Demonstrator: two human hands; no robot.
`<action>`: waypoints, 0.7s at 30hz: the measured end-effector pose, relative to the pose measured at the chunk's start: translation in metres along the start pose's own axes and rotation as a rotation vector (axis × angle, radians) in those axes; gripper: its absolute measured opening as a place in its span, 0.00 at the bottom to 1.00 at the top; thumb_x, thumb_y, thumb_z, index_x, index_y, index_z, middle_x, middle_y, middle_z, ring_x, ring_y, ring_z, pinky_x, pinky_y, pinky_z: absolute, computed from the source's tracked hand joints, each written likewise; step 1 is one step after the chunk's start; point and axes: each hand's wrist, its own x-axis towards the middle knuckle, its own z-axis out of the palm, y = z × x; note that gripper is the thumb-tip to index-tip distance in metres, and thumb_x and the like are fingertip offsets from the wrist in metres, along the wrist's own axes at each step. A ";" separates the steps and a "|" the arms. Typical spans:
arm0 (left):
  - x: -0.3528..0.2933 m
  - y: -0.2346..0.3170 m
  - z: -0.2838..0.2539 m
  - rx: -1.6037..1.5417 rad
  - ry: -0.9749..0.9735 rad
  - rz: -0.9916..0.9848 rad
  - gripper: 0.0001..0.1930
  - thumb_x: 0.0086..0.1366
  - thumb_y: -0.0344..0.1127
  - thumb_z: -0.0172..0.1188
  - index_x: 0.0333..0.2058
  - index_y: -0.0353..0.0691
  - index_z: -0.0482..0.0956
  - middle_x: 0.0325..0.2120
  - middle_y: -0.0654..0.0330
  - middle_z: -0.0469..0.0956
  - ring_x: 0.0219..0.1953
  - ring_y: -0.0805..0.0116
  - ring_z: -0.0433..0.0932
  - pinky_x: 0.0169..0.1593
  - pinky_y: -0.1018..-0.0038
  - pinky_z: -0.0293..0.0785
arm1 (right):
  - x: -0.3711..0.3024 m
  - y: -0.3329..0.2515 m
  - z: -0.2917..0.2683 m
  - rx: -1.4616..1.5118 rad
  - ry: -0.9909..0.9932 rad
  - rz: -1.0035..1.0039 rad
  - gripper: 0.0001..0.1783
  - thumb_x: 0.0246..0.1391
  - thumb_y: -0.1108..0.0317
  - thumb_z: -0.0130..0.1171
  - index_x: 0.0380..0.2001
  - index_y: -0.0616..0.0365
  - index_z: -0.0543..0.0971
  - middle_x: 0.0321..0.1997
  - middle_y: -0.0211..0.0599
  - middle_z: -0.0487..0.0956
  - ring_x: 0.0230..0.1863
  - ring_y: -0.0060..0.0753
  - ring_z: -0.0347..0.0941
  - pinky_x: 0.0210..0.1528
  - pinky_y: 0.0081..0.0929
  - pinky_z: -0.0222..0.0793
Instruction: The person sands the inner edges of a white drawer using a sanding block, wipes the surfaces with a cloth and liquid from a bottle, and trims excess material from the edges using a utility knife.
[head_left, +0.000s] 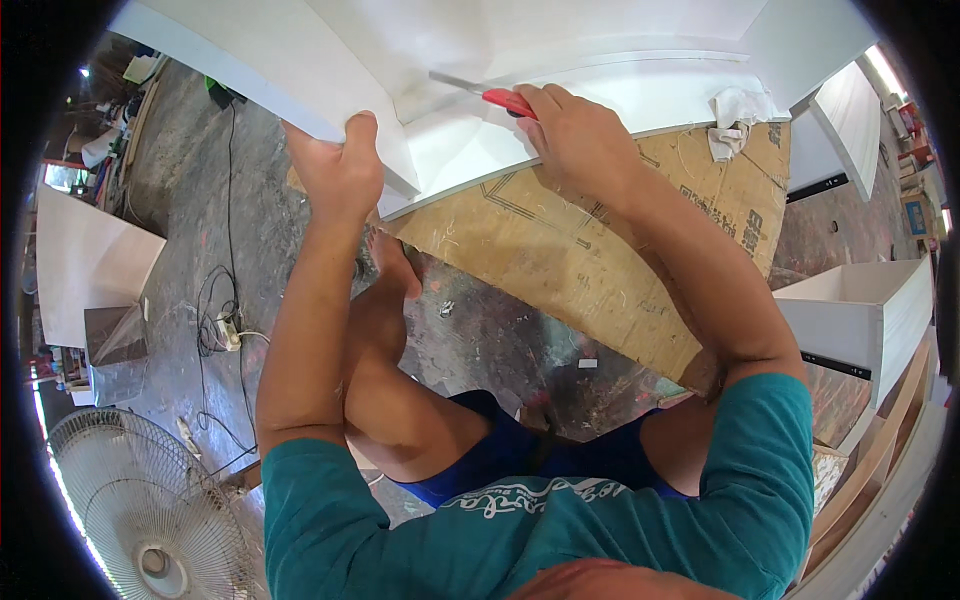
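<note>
My right hand (585, 140) is closed round the red handle of a cutter knife (510, 101). Its long, thin grey blade points left into the inner corner of a white cabinet (465, 155). The blade tip is near the cabinet's inner wall, and I cannot tell whether it touches. My left hand (340, 170) grips the lower edge of the cabinet's white side panel (300, 75), thumb on the inner face and the other fingers mostly hidden behind. A crumpled white cloth (735, 115) lies at the cabinet's right front edge.
Flattened brown cardboard (560, 245) lies under the cabinet. White drawers (850, 310) with black runners stand at the right. A fan (150, 510) is at the lower left, near a coiled black cable (210, 315) and power socket (229, 335). Boards (95, 260) stand further left.
</note>
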 end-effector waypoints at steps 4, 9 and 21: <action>-0.001 0.004 -0.001 -0.061 -0.004 -0.027 0.23 0.58 0.23 0.59 0.53 0.26 0.67 0.46 0.50 0.76 0.49 0.61 0.77 0.57 0.66 0.71 | 0.004 0.003 -0.008 -0.125 -0.173 -0.013 0.22 0.68 0.45 0.54 0.45 0.52 0.81 0.34 0.38 0.84 0.32 0.47 0.81 0.33 0.41 0.77; -0.001 0.006 -0.003 0.011 -0.022 -0.033 0.23 0.58 0.23 0.59 0.53 0.26 0.67 0.46 0.50 0.76 0.48 0.61 0.77 0.56 0.66 0.72 | 0.008 -0.015 -0.022 -0.179 -0.324 0.057 0.23 0.71 0.49 0.48 0.62 0.44 0.73 0.38 0.42 0.81 0.34 0.49 0.81 0.36 0.46 0.77; -0.002 0.002 0.001 -0.046 0.012 0.045 0.18 0.58 0.22 0.59 0.48 0.27 0.72 0.43 0.53 0.78 0.45 0.63 0.78 0.53 0.69 0.73 | 0.002 -0.020 -0.019 -0.161 -0.318 0.092 0.18 0.72 0.54 0.48 0.58 0.47 0.75 0.40 0.44 0.80 0.36 0.48 0.81 0.37 0.47 0.77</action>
